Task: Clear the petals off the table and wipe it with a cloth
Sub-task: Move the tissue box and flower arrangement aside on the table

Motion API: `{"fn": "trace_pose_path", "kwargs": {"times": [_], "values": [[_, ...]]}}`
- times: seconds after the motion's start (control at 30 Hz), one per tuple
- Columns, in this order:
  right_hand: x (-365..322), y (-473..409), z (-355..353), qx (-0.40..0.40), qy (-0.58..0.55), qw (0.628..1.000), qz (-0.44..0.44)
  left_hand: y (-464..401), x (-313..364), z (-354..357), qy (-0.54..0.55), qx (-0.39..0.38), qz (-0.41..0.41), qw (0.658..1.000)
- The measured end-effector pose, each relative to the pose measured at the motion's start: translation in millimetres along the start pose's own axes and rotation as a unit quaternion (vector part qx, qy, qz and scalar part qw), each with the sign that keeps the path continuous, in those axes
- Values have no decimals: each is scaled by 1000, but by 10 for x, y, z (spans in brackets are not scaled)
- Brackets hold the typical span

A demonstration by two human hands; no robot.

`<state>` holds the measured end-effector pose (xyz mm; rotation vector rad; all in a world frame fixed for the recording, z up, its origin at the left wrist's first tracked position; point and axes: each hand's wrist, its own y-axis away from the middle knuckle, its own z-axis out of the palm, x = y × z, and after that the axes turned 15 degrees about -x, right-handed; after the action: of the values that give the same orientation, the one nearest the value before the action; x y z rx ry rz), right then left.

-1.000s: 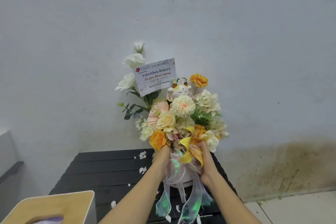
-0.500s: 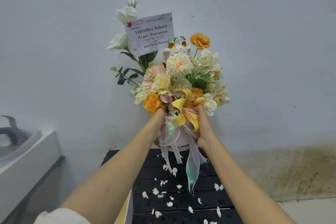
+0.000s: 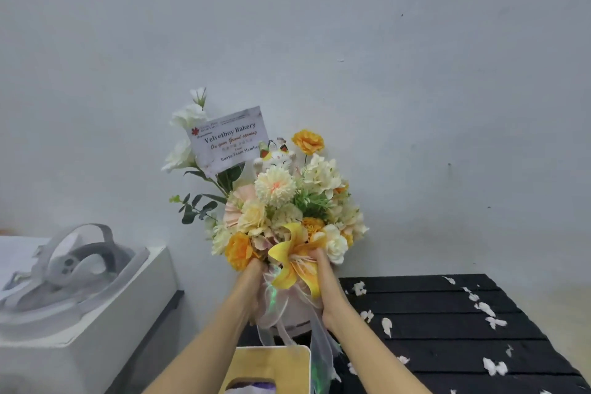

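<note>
A flower arrangement [image 3: 278, 201] of white, cream and orange blooms in a round white box with ribbons carries a greeting card [image 3: 228, 141]. My left hand [image 3: 252, 285] grips the box's left side and my right hand [image 3: 326, 291] grips its right side, holding it in the air past the left end of the black slatted table [image 3: 447, 329]. White petals [image 3: 486, 309] lie scattered over the tabletop. No cloth is in view.
A tissue box with a wooden top [image 3: 271, 368] stands at the bottom centre, under the arrangement. A white box with a grey headset on it [image 3: 76, 269] sits at the left. A pale wall [image 3: 415, 105] runs behind everything.
Both hands lifted the arrangement off the table and carried it left. The view swung left, so the table now lies to the right and the white box shows more fully.
</note>
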<state>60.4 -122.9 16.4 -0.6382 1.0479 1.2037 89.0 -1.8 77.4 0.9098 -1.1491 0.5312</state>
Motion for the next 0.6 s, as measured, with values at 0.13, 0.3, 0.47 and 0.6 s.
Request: {"fn": "trace_pose_path", "kwargs": {"times": [0.13, 0.3, 0.47, 0.6], "values": [[724, -529, -319, 40, 37, 998, 7, -134, -279, -76, 31, 26, 18, 999], [671, -344, -173, 43, 79, 996, -27, -264, -283, -130, 33, 40, 31, 998], [426, -8, -93, 26, 74, 997, 4, -419, -438, -423, -16, 96, 3, 995], [241, 536, 0, 29, 117, 993, -11, 322, -149, -255, -83, 119, -24, 989]]}}
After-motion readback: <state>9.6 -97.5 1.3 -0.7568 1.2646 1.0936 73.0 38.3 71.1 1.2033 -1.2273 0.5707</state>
